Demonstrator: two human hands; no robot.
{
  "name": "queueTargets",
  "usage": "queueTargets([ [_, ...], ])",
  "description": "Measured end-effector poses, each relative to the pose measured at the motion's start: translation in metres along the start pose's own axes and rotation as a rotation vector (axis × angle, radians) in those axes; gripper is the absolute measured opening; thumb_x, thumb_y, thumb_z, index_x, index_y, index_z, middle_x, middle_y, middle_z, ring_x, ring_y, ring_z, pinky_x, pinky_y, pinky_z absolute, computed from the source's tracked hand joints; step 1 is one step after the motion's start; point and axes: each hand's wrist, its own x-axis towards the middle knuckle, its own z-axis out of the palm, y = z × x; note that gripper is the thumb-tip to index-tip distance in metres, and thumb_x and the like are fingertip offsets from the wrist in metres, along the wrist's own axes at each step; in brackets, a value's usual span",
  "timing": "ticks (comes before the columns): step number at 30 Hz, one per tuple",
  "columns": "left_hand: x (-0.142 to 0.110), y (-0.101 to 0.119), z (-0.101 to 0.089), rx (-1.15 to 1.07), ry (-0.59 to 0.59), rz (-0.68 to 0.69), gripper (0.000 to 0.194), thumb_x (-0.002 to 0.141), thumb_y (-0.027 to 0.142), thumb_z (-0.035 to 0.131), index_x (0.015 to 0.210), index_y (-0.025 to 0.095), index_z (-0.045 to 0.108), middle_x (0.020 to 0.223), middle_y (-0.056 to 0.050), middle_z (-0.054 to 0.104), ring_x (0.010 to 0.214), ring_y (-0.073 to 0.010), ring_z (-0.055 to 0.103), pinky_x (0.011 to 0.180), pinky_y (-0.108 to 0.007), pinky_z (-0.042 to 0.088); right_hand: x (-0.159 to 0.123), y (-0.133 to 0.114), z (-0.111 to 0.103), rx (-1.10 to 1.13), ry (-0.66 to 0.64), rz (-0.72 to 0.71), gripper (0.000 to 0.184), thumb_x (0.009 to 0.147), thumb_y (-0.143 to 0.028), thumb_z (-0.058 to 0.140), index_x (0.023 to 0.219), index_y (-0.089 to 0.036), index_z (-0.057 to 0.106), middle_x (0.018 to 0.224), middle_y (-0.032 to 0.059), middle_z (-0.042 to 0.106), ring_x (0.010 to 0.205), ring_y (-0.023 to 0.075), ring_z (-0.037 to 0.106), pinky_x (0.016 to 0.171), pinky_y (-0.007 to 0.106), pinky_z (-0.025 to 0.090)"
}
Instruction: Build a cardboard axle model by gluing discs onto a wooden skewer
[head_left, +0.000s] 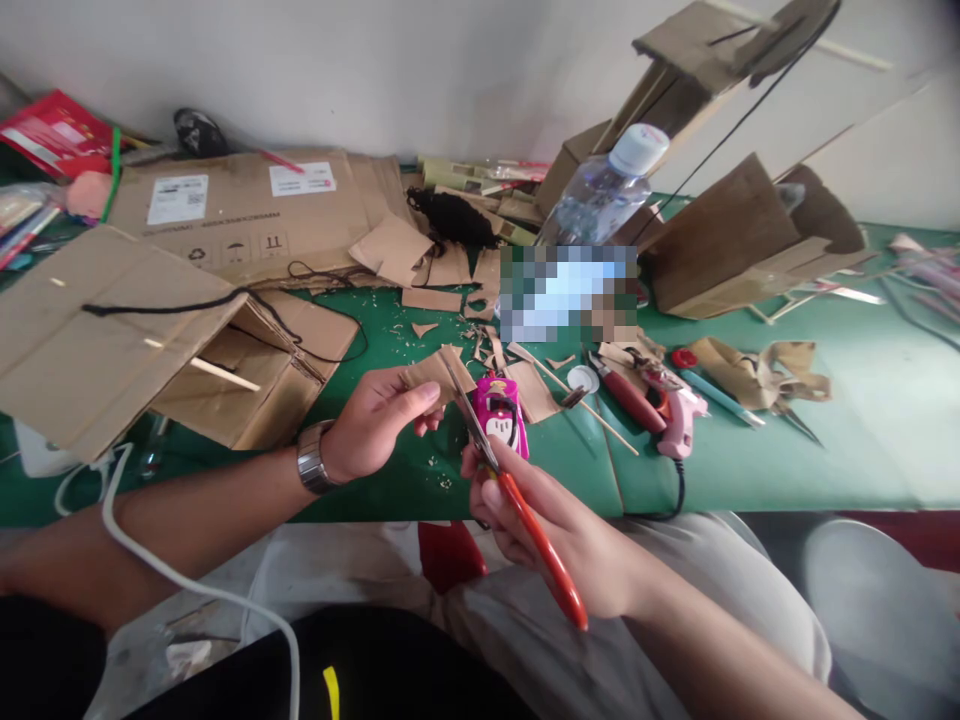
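A small piece of brown cardboard (435, 374) is pinched between the thumb and fingers of my left hand (379, 420), which wears a metal watch. My right hand (536, 505) is closed around red-handled scissors (541, 545). The scissor blades point up and left and lie against the right part of the cardboard piece. Just behind the blades, a pink and white toy-like item (504, 405) lies on the green table (405, 470). Cardboard scraps (491, 345) are scattered beyond my hands.
A cardboard box with a black cord (225, 350) stands at left, near a white cable (187, 570). Rightward lie a pink glue gun (681, 415), a red-handled tool (626, 390) and a thin stick (600, 420). A plastic bottle (600, 200) and a cardboard structure (720, 240) stand behind.
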Motion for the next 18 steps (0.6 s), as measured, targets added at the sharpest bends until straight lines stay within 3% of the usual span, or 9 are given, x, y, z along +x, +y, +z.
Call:
queueTargets([
  [4, 0.001, 0.0002, -0.0001, 0.02, -0.021, 0.028, 0.045, 0.098, 0.054, 0.076, 0.074, 0.017, 0.067, 0.068, -0.003, 0.064, 0.062, -0.0136, 0.057, 0.058, -0.028, 0.046, -0.0001, -0.0008, -0.0008, 0.006, -0.004, 0.006, 0.05, 0.112, -0.073, 0.051, 0.104, -0.024, 0.056, 0.086, -0.0006, 0.054, 0.076, 0.0156, 0.047, 0.063, 0.03, 0.038],
  [9, 0.0012, 0.0007, 0.0007, -0.031, -0.01, 0.034, 0.053, 0.1, 0.058, 0.073, 0.068, 0.021, 0.052, 0.06, 0.004, 0.044, 0.056, -0.0122, 0.047, 0.055, -0.028, 0.04, 0.0003, -0.0011, 0.0004, 0.021, -0.048, 0.017, 0.05, 0.112, -0.073, 0.051, 0.112, -0.024, 0.058, 0.085, -0.0023, 0.052, 0.073, 0.0146, 0.045, 0.061, 0.028, 0.038],
  [18, 0.0023, 0.0038, 0.004, 0.084, 0.004, 0.056, 0.067, 0.101, 0.075, 0.065, 0.066, 0.023, 0.043, 0.06, 0.004, 0.04, 0.056, -0.0117, 0.043, 0.056, -0.029, 0.036, 0.0013, 0.0039, 0.0041, 0.078, -0.023, 0.075, 0.051, 0.111, -0.076, 0.049, 0.108, -0.025, 0.052, 0.08, -0.0046, 0.048, 0.065, 0.0128, 0.039, 0.057, 0.029, 0.036],
])
